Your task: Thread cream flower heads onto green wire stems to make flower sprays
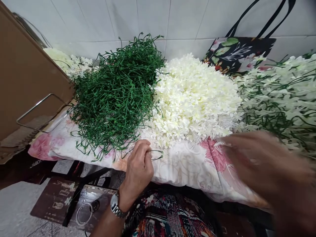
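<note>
My left hand [140, 163], with a metal watch on the wrist, rests at the front edge of the cloth-covered table. Its fingers are closed on a thin green artificial flower stem [158, 154], whose branched tip sticks out to the right. Beyond it lies a tangled heap of green plastic stems [118, 89]. Right of that heap is a pile of loose cream-white artificial petals [195, 95]. My right hand [261, 164] is smeared by motion over the right part of the cloth, near the petal pile; its fingers are too blurred to read.
Finished-looking white flowers on green stems [283, 102] are heaped at the right. A black floral bag [239, 54] leans on the tiled wall [143, 19]. A cardboard box [29, 69] and bent wire stand at the left. The floral cloth [185, 164] covers the table.
</note>
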Action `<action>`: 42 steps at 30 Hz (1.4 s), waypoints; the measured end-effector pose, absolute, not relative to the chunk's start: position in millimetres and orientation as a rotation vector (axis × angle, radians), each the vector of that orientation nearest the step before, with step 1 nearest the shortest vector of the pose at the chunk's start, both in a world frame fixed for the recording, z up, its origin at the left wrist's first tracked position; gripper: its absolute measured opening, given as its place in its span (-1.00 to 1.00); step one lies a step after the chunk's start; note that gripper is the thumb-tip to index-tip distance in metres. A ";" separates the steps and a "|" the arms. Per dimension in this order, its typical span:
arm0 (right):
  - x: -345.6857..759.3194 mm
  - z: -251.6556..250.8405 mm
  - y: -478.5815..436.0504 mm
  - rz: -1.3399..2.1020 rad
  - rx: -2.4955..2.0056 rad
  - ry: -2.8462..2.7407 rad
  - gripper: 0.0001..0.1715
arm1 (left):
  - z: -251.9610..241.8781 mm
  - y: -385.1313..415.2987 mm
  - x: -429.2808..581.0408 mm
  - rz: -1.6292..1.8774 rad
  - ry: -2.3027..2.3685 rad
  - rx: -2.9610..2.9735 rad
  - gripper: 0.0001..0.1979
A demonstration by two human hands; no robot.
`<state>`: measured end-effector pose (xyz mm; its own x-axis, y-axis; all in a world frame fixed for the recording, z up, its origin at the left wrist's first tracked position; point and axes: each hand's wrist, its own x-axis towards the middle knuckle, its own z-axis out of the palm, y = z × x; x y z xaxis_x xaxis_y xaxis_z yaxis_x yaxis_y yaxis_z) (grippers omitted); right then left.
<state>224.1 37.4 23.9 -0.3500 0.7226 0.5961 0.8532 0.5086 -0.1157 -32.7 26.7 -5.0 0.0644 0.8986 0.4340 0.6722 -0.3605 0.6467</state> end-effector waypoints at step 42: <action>121.8 -6.1 55.2 -0.135 -1.203 -2.493 -0.71 | -7.9 24.6 -35.2 1.315 1.375 0.885 -0.88</action>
<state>121.8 55.2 -6.1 -0.5681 0.7370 0.3661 0.7723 0.6311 -0.0720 -35.2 24.6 -7.9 -0.2362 0.9569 -0.1691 -0.1260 0.1423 0.9818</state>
